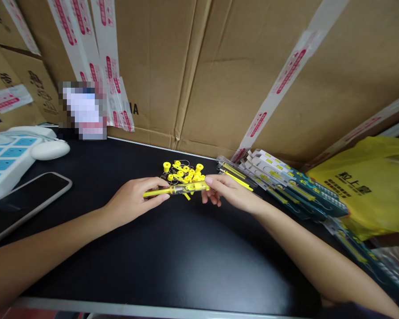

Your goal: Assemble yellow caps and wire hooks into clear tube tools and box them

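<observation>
Between my two hands is a slim tool with a clear barrel and yellow parts (179, 189), held level over the black table. My left hand (138, 195) pinches its yellow left end between thumb and fingers. My right hand (224, 190) grips the right end, with some of its fingers curled underneath. Just behind the tool lies a heap of small yellow plastic parts (186, 172), with thin wire loops and dark springs among them. Several slim yellow-and-clear pieces (234, 173) lie beyond my right hand.
Packaged goods (292, 186) are stacked at the right beside a yellow bag (369, 177). A phone (26, 201) and a white power strip (20, 150) occupy the left. Large taped cardboard boxes (153, 66) wall off the back of the black table (173, 261).
</observation>
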Available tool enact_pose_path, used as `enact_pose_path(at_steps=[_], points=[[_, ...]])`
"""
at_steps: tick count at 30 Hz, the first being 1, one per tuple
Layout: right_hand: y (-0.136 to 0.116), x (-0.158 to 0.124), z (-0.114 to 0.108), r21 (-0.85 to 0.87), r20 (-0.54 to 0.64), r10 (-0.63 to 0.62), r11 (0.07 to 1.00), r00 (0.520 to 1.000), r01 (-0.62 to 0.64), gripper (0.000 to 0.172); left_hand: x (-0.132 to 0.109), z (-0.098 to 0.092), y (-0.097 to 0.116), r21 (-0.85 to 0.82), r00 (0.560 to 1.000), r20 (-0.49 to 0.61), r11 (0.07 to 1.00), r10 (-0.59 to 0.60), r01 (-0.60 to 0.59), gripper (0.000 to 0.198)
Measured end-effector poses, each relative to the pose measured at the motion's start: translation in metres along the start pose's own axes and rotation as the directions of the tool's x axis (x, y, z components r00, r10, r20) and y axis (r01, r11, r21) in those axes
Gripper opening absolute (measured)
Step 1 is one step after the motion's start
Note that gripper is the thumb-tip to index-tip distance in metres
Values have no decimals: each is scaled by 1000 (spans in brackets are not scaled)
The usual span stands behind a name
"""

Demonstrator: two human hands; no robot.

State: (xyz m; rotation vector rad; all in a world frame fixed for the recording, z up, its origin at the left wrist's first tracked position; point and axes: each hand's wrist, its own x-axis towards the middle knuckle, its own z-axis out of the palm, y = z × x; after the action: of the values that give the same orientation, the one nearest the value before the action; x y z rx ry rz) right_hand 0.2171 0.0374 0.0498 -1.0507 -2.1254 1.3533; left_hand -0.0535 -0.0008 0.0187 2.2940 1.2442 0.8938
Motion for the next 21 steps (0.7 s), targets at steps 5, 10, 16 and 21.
enact_pose_path(at_steps=[5, 10, 16, 21], points=[[0, -1, -2, 40, 36, -43, 998, 998, 41, 40, 1, 0, 1, -31, 1000, 2, 999, -17, 17, 28], [0, -2, 5, 26, -39, -103, 994, 994, 104, 27, 1, 1, 0, -86, 998, 23, 995, -50, 52, 32], [6, 2, 13, 47, -182, -107, 992, 977, 117, 28, 1, 1, 1, -101, 997, 18, 992, -75, 77, 29], [5, 3, 14, 72, -196, -90, 992, 976, 106, 31, 1, 1, 2, -96, 998, 9, 993, -68, 68, 28]])
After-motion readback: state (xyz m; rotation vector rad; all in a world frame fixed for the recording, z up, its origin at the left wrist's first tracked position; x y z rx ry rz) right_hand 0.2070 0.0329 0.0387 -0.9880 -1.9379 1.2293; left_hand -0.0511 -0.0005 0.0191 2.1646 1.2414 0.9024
